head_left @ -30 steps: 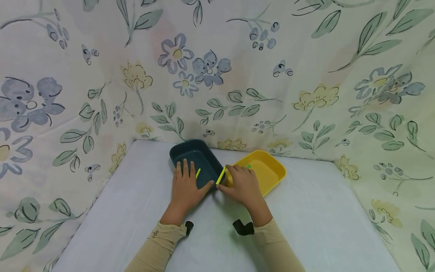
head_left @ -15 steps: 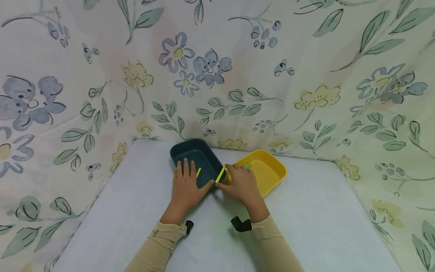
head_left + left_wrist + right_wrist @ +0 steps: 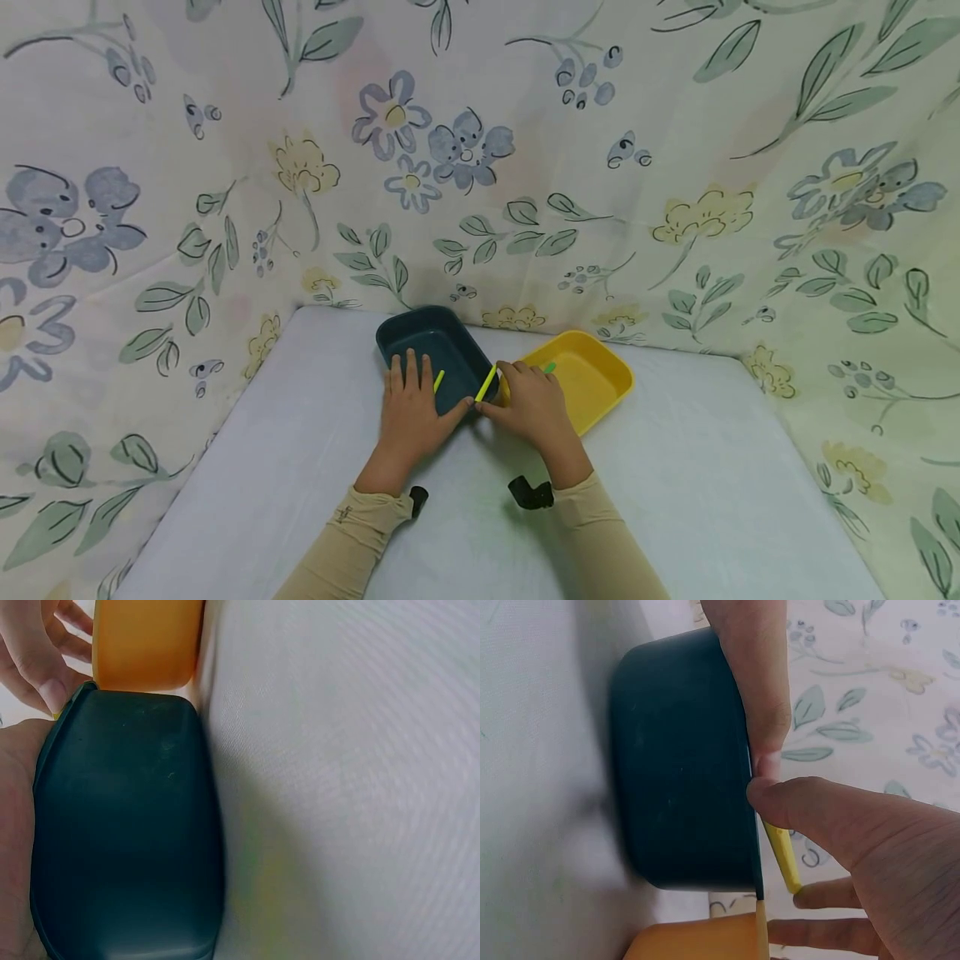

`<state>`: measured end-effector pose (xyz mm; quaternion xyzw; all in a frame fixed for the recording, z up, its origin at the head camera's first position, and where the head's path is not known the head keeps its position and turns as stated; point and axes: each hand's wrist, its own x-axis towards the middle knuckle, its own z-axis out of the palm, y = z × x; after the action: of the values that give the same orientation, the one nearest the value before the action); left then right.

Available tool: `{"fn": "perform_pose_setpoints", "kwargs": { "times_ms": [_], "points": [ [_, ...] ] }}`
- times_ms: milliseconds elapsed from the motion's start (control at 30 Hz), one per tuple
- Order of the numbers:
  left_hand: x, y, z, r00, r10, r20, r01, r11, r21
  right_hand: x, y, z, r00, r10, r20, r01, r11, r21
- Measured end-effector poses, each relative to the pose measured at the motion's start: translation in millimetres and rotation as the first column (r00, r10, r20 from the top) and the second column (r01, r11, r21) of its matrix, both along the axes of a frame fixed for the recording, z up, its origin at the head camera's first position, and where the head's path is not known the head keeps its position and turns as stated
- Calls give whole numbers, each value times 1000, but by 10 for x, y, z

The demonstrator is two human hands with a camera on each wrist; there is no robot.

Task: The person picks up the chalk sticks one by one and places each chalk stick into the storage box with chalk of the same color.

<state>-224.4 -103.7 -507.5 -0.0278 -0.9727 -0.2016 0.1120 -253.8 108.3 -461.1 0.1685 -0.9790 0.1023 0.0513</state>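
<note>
My left hand [image 3: 408, 417] lies spread over the near side of a dark teal tray [image 3: 465, 340], fingers straight over its inside and the thumb at the right corner of the rim. Between the thumb and fingers of my right hand [image 3: 536, 404] is a short, thin yellow stick [image 3: 487, 383], held slanting at that same corner. In the right wrist view the two thumbs meet at the teal rim, with the yellow stick [image 3: 781, 855] running from thumb to a fingertip. Another yellow-green stick [image 3: 438, 381] lies inside the teal tray, partly hidden by my left hand.
A yellow tray [image 3: 600, 383] stands against the teal one on the right, partly under my right hand. A green piece [image 3: 550, 367] shows inside it. Both trays sit on a white-covered table [image 3: 697, 467], with a flowered cloth [image 3: 525, 167] hanging behind.
My right wrist has shifted slightly up and to the left, with the stick still pinched. The left hand and both trays have stayed in place.
</note>
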Motion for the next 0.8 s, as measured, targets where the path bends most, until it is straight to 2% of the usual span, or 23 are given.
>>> {"fn": "perform_pose_setpoints", "kwargs": {
  "times_ms": [800],
  "points": [
    [-2, -3, 1, 1000, -8, 1, 8, 1000, 7, 43, 16, -17, 999, 30, -25, -30, 999, -14]
  ]
}}
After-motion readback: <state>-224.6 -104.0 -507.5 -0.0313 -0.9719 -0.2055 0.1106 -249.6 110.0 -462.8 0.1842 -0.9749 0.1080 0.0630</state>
